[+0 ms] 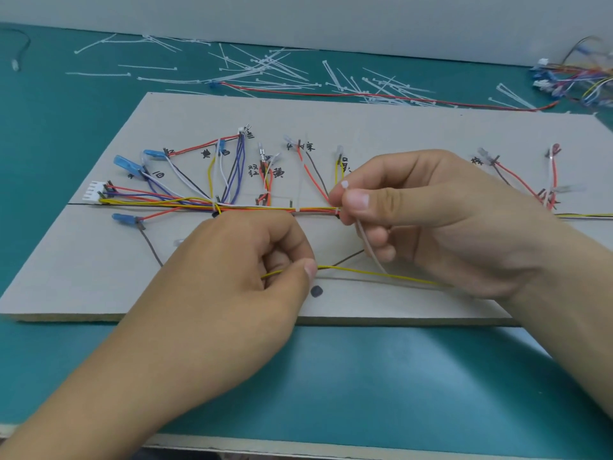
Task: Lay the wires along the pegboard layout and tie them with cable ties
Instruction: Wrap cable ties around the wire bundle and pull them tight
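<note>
Right hand [441,214] pinched the tie [345,185] on the 9-to-3 bundle [265,209], left hand [238,270] pinching a yellow wire [381,275] at its 6.

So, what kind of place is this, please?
Probably a wire-harness assembly bench: a board with pegs and handwritten labels, loose cable ties scattered on the green mat, and a bundle of more wires at the far right.

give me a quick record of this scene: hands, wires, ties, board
left hand: pinches yellow wire, low on board
right hand: pinches cable tie at the bundle
bundle: lies along the board's middle line
spare ties: scattered on table behind board
loose wires: table's far right
</note>
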{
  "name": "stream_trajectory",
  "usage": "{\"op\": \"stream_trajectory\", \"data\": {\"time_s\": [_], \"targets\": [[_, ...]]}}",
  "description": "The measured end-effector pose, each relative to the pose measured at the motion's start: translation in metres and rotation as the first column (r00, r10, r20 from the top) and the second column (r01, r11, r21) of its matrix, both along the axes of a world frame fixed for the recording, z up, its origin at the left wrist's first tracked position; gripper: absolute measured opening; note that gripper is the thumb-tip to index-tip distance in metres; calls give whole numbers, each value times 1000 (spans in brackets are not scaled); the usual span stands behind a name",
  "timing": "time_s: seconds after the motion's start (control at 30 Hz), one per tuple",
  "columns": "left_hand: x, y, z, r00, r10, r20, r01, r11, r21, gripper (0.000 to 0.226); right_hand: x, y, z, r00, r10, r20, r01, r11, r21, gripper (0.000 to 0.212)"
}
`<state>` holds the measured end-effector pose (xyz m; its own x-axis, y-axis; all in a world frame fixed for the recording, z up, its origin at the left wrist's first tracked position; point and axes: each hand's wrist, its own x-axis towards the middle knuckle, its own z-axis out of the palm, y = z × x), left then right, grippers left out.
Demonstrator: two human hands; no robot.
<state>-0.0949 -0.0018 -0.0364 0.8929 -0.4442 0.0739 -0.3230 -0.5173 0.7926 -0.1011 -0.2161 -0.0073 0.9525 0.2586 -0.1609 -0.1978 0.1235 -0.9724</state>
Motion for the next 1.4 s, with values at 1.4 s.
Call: {"op": "stream_trajectory", "data": {"time_s": [1.4], "targets": [[13,7,12,974,-171,-151,183,981,67,16,6,15,-1,955,-263,136,258,965,50,7]]}}
